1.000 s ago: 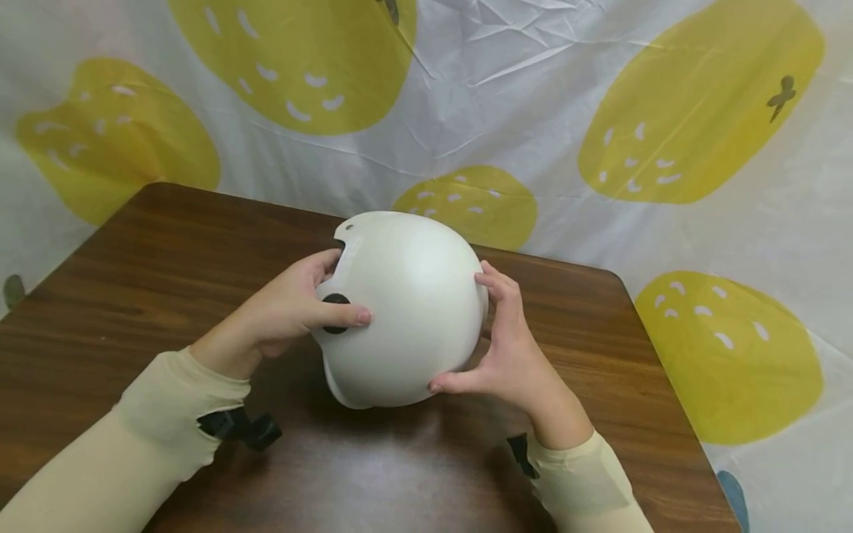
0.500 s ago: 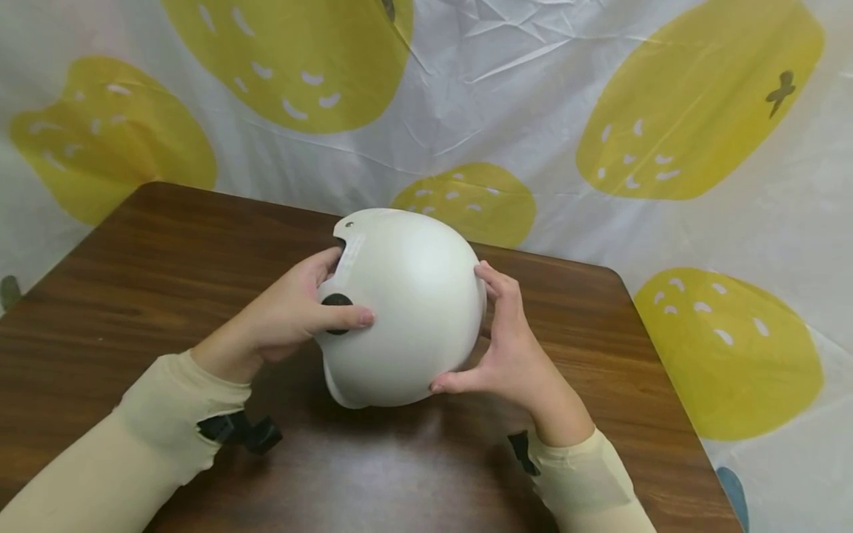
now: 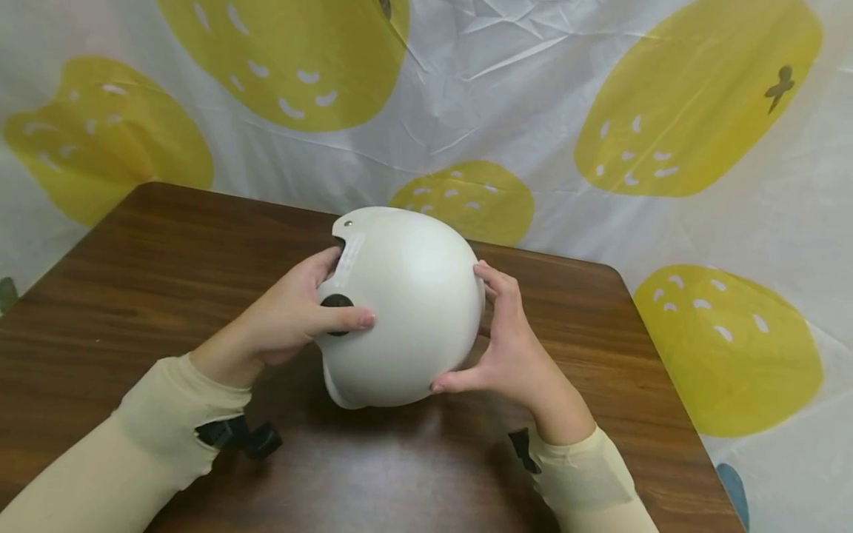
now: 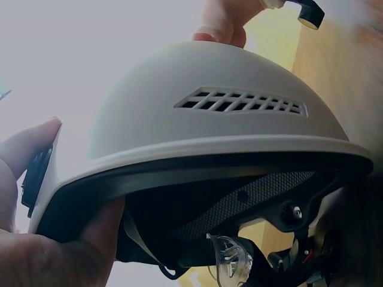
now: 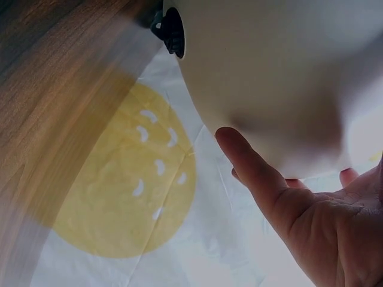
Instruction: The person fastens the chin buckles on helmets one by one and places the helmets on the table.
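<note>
A white helmet (image 3: 413,303) is held between both hands over the middle of the table, turned on its side. My left hand (image 3: 286,311) grips its rim at the left, thumb outside beside a round black knob (image 3: 337,314), fingers inside the shell. In the left wrist view the helmet (image 4: 209,128) shows a slatted vent (image 4: 245,101), dark inner padding and a strap with a clear plastic piece (image 4: 230,260). My right hand (image 3: 509,348) holds the rounded crown, thumb at the lower side and fingers spread along the right; some fingers are hidden behind the shell.
The brown wooden table (image 3: 166,259) has rounded far corners. Behind it and to the right hangs a white cloth (image 3: 560,229) printed with yellow fruit. Small black cameras are strapped at both wrists, the left one (image 3: 260,438) close above the table.
The hands keep the same hold on the helmet, which has barely moved. The whole scene shifts very slightly in the head view.
</note>
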The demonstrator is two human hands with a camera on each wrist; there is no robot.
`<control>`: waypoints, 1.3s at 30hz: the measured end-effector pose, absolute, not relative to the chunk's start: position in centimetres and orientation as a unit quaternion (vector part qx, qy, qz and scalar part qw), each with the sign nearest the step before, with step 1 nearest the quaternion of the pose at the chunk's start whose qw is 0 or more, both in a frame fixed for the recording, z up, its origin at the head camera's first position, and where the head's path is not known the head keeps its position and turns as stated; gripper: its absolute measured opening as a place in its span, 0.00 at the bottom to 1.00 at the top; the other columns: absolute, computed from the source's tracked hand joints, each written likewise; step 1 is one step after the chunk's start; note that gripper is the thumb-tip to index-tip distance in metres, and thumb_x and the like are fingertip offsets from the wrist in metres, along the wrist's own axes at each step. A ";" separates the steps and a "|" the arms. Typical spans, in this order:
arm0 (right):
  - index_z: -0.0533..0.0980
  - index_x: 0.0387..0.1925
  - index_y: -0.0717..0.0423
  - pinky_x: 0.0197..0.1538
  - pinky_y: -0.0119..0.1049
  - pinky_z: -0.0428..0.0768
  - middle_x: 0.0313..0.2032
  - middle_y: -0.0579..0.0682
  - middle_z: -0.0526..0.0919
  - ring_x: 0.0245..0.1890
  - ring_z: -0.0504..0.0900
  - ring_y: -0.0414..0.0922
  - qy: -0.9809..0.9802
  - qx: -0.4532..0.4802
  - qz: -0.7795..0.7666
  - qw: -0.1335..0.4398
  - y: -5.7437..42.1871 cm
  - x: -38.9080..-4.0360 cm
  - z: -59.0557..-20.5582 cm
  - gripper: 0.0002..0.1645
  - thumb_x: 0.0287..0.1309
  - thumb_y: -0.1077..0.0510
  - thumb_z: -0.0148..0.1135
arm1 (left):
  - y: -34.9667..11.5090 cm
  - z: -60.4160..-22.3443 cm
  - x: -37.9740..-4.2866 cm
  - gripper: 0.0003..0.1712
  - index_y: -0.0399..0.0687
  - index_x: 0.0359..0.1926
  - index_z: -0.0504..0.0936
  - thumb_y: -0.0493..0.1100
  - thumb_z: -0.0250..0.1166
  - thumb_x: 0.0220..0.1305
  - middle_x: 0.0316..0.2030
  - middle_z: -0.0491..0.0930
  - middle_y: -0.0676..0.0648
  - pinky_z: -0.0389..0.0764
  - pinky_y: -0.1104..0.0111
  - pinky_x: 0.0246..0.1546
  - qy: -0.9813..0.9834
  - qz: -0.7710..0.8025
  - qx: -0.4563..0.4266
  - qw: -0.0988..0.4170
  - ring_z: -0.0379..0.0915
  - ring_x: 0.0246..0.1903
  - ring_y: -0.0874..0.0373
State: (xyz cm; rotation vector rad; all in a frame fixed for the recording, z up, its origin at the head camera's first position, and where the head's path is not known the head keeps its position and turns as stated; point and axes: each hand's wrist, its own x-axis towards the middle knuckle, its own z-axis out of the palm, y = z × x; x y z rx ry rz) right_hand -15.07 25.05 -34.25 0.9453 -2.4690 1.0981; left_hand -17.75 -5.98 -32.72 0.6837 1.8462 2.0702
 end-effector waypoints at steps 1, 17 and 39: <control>0.46 0.78 0.53 0.62 0.56 0.80 0.77 0.59 0.49 0.75 0.62 0.65 -0.854 0.327 0.381 0.137 25.1 -15.1 -34.3 0.90 0.17 0.54 0.99 | -6.0 -32.7 -17.7 0.48 0.37 0.75 0.64 0.33 0.78 0.58 0.63 0.76 0.36 0.84 0.51 0.53 0.640 0.717 0.237 0.142 0.79 0.58 0.42; 0.45 0.79 0.56 0.74 0.63 0.64 0.77 0.60 0.53 0.76 0.61 0.61 -0.860 0.337 0.352 0.153 25.1 -15.1 -34.3 0.93 0.15 0.49 0.99 | -5.8 -32.0 -17.0 0.46 0.36 0.74 0.64 0.30 0.76 0.58 0.62 0.77 0.36 0.84 0.52 0.52 0.643 0.714 0.242 0.135 0.79 0.57 0.42; 0.40 0.84 0.48 0.56 0.53 0.84 0.75 0.62 0.49 0.72 0.67 0.66 -0.861 0.327 0.373 0.114 24.9 -15.1 -34.6 0.98 0.17 0.54 0.99 | -5.5 -31.7 -16.3 0.45 0.36 0.72 0.67 0.28 0.77 0.56 0.61 0.78 0.37 0.85 0.54 0.52 0.644 0.713 0.251 0.116 0.80 0.56 0.43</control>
